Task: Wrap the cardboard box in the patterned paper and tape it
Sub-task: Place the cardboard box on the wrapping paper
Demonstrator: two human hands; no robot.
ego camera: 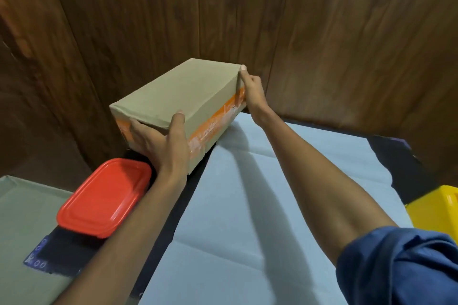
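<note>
Box placement step: brown cardboard box with orange tape [178, 96] was held at far left, above the far edge of the pale blue paper sheet [243, 205]. Left hand [158, 141] gripped its near end, right hand [251, 91] its far corner. Best lowered centred, edges square with the sheet's creases.

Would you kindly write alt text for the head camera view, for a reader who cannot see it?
Two bare hands hold a cardboard box above a pale blue sheet of paper: the left hand grips its near end, the right hand its far corner. A red-lidded container sits at left, a yellow bin at right.
</note>
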